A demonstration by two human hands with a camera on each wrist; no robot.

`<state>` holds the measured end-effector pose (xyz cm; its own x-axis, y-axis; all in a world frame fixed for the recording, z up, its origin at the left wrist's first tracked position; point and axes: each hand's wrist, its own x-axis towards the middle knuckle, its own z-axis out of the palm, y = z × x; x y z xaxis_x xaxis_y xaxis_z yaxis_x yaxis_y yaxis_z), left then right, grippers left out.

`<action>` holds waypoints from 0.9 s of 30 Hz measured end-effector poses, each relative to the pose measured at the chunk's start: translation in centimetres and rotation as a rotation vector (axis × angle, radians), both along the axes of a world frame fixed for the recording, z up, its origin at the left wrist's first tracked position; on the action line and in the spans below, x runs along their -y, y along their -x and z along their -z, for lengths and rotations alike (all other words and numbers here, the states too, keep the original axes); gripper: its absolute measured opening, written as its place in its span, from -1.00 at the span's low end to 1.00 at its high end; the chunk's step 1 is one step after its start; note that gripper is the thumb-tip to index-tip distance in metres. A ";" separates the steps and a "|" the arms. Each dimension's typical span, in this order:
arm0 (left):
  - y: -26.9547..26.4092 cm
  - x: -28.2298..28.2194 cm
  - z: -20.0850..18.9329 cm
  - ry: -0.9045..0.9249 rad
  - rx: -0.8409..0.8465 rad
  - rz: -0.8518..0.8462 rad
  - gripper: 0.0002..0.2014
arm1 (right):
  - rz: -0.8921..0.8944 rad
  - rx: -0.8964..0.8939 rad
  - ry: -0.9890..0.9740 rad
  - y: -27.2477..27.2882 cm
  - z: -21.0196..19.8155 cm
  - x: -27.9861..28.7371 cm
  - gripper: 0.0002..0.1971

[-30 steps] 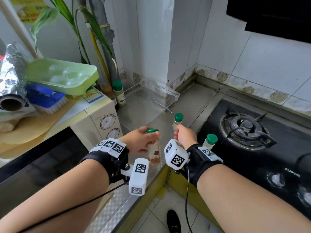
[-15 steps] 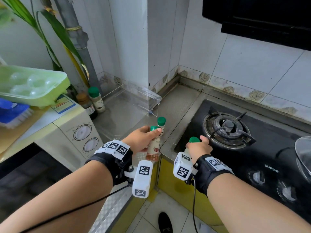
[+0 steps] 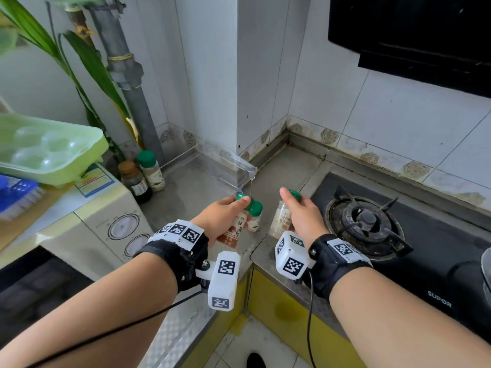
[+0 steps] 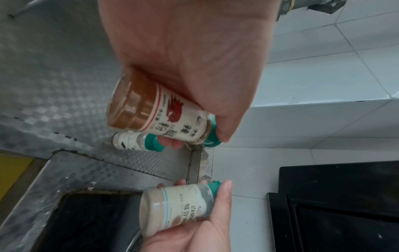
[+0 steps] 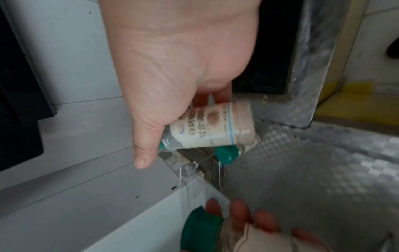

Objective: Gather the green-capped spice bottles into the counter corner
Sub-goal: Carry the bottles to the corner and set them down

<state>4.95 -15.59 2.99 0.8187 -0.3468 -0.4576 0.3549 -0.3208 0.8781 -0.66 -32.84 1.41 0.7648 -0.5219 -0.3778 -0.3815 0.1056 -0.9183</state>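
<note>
Transport step underway. Left hand (image 3: 225, 219) fingers gripping red-labelled bottle (image 4: 159, 116); right hand (image 3: 303, 216) fingers gripping pale bottle (image 3: 280, 219), both lifted above table (image 3: 281, 168) front edge. Third bottle (image 3: 255, 217) standing between. Next: carrying toward back corner beside fourth bottle (image 3: 151, 170), setting upright.

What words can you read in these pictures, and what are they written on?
"SUPOR": front edge of the black gas stove.
Chinese characters, too blurred to read surely: red-powder bottle in the left hand.
Same for the pale-powder bottle in the right hand.
Corner bottles and microwave sticker: too small.
</note>
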 end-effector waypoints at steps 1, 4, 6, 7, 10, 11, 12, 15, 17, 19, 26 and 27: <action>-0.3 0.0 -0.3 0.012 0.005 -0.012 -0.72 | -0.039 -0.006 0.007 -0.7 -0.3 0.0 -0.56; -1.4 -0.3 -0.9 0.023 0.017 -0.038 -0.66 | -0.135 -0.021 0.004 -2.8 -1.0 -0.7 -0.54; -2.2 -0.8 -1.4 0.026 0.036 -0.064 -0.58 | -0.218 -0.042 -0.020 -4.5 -1.0 -1.4 -0.43; -2.6 -1.0 -1.6 0.028 0.049 -0.078 -0.57 | -0.258 -0.049 -0.043 -5.4 -1.0 -1.8 -0.40; -3.8 -2.0 -2.4 -0.016 0.113 -0.106 -0.58 | -0.311 -0.042 -0.197 -7.8 -1.0 -3.0 -0.44; -4.2 -2.3 -2.7 -0.044 0.146 -0.123 -0.59 | -0.305 -0.030 -0.257 -8.6 -1.1 -3.5 -0.48; -4.7 -2.7 -2.9 -0.074 0.176 -0.145 -0.60 | -0.298 -0.011 -0.279 -9.4 -1.3 -4.0 -0.53; -6.0 -3.8 -3.6 -0.170 0.257 -0.219 -0.59 | -0.353 0.022 -0.237 -11.8 -1.8 -5.3 -0.59; -6.7 -4.6 -4.1 -0.240 0.312 -0.268 -0.56 | -0.446 0.063 -0.168 -12.9 -2.5 -5.9 -0.66; -7.3 -5.3 -5.1 -0.313 0.372 -0.313 -0.57 | -0.565 0.101 -0.054 -14.3 -3.0 -6.8 -0.66; -8.8 -7.8 -8.1 -0.515 0.512 -0.372 -0.61 | -0.813 0.142 0.112 -20.1 -2.9 -10.7 -0.74; -8.8 -8.1 -8.2 -0.539 0.508 -0.375 -0.60 | -0.829 0.164 0.110 -20.6 -3.0 -11.2 -0.74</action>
<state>13.74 -7.51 11.18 0.9882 0.1511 -0.0262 0.1235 -0.6828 0.7201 19.96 -21.59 4.45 0.9564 0.2042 -0.2087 -0.1573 -0.2418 -0.9575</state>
